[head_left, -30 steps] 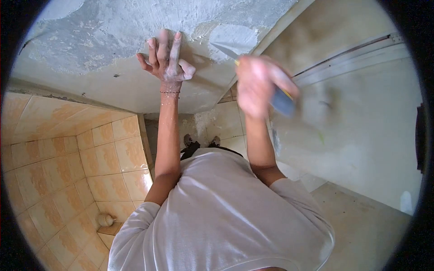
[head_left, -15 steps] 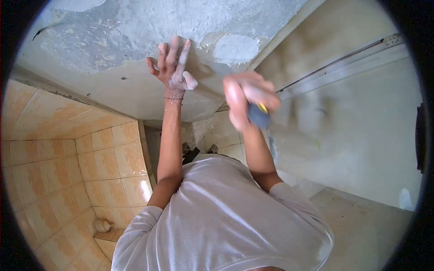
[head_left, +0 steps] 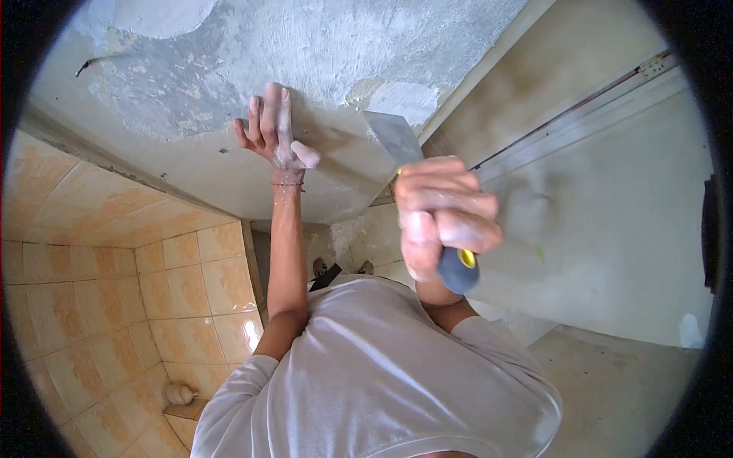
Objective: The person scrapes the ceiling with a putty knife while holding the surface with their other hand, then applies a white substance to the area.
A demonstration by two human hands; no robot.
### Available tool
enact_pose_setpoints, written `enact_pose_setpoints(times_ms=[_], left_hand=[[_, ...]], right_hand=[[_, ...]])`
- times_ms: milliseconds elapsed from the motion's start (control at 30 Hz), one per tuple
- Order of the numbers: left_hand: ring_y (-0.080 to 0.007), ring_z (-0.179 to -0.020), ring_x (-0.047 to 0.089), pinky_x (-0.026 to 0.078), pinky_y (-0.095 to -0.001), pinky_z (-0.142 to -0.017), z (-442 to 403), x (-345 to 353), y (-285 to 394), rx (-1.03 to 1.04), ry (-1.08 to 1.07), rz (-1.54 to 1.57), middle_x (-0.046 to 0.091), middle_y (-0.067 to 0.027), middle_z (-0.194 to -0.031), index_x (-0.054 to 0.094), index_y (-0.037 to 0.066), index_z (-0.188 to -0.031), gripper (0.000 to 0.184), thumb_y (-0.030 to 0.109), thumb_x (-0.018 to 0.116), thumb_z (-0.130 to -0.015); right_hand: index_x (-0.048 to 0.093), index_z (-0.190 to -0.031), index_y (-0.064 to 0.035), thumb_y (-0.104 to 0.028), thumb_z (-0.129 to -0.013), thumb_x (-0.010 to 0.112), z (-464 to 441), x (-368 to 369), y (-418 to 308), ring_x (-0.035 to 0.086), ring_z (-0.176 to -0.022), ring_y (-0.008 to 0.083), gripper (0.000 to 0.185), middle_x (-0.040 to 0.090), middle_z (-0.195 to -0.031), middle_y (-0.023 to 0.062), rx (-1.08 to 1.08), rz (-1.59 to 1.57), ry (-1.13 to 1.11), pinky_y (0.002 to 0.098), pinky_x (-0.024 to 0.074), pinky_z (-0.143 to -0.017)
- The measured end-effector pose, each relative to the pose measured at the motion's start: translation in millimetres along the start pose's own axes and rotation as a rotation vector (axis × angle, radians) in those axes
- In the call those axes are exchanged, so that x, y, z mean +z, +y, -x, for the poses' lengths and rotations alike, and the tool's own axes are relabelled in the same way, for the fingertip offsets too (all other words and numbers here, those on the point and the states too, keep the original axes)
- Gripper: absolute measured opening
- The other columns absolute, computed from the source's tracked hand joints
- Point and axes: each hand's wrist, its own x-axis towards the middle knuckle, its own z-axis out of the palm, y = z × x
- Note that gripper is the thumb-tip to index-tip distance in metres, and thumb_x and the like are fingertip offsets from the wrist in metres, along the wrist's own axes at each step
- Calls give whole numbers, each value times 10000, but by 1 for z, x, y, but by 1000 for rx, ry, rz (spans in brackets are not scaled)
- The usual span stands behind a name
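My right hand (head_left: 447, 210) is wrapped round the grey and yellow handle of a putty knife (head_left: 396, 136). The knife's flat metal blade points up and left, close to the edge of the wall; whether it touches the surface I cannot tell. White dust coats my left hand (head_left: 273, 137), which rests with fingers spread against the wall (head_left: 229, 179). Above both hands the paint has come away, leaving a rough grey and white bare area (head_left: 305, 57). A pale patch (head_left: 405, 99) lies just beyond the blade.
Orange-patterned tiles (head_left: 179, 282) line a recess at lower left, with a round fitting (head_left: 179, 393) low inside it. A wire end (head_left: 84, 67) sticks out of the wall at upper left. To the right, a long metal strip (head_left: 569, 111) runs along a pale wall (head_left: 603, 221).
My right hand and the putty knife have moved down and right, towards me, and the blade now shows clearly. My left hand remains on the wall, slightly lower and further left in view.
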Motion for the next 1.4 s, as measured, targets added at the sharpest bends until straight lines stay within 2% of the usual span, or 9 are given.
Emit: enact_pose_setpoints(times_ms=[33, 67, 333, 567, 800, 933, 1167, 1333, 1400], left_hand=[[-258, -1334, 377, 141, -458, -1148, -2, 2, 2, 27, 33, -4, 525, -69, -1369, 592, 88, -1262, 621, 406, 172, -933], [-258, -1334, 377, 141, -458, -1148, 2, 5, -1, 33, 38, -4, 525, -69, -1369, 592, 88, -1262, 621, 406, 172, -933], [-214, -1325, 401, 129, -444, -1165, 5, 9, -2, -10, 33, -14, 567, -26, -1320, 652, 107, -1188, 611, 376, 187, -896], [-226, -1316, 413, 128, -450, -1166, 6, 7, -1, 12, 17, -61, 584, -39, -1300, 654, 109, -1193, 580, 325, 227, -865], [-223, -1332, 396, 121, -452, -1166, 4, 9, -1, 13, 38, -23, 583, -37, -1302, 657, 116, -1188, 581, 343, 228, -867], [-217, -1332, 393, 121, -447, -1163, 4, 7, -2, -3, 35, -35, 582, -36, -1303, 658, 107, -1181, 574, 337, 245, -857], [-214, -1330, 393, 111, -442, -1162, 3, 5, -7, -9, 45, -2, 573, -42, -1315, 644, 97, -1199, 577, 330, 266, -832], [-215, -1334, 388, 111, -443, -1163, 2, 6, -1, -7, 48, 0, 573, -43, -1315, 640, 95, -1206, 577, 329, 270, -831], [-215, -1334, 388, 110, -443, -1163, -1, 8, -2, 14, 61, 11, 574, -43, -1315, 640, 95, -1206, 578, 335, 269, -833]], right_hand=[[222, -553, -83, 117, -742, 462, 1, 2, 15, 262, -353, 108, 365, 315, -456, -6, -93, -45, -13, 247, 185, -346], [285, -529, -70, 112, -646, 548, 21, 2, 37, 388, -368, 148, 340, 387, -486, 7, -16, -88, -17, 274, 316, -347], [177, -570, -93, 152, -722, 444, 11, 9, 23, 221, -360, 96, 393, 299, -463, -12, -51, -152, 78, 246, 153, -349], [344, -530, -54, 125, -681, 547, 55, 15, 62, 401, -359, 138, 309, 419, -473, 37, 151, 147, 35, 272, 332, -354], [348, -503, -88, 99, -709, 521, 22, 18, 8, 378, -357, 129, 328, 362, -447, 7, -52, -15, -50, 280, 288, -376], [356, -511, -90, 80, -723, 562, 72, 19, 72, 388, -365, 127, 341, 378, -448, -7, 249, 192, 51, 275, 288, -372], [399, -596, -91, 27, -757, 601, 17, 16, -5, 350, -356, 115, 284, 377, -448, -35, -45, 35, -70, 263, 288, -365], [316, -581, -106, 96, -705, 565, 77, 22, 77, 289, -333, 126, 344, 331, -442, -27, 68, 210, 178, 265, 258, -351], [352, -553, -78, 127, -649, 552, 67, 12, 55, 445, -364, 144, 302, 414, -471, 27, 137, 182, 83, 261, 369, -375]])
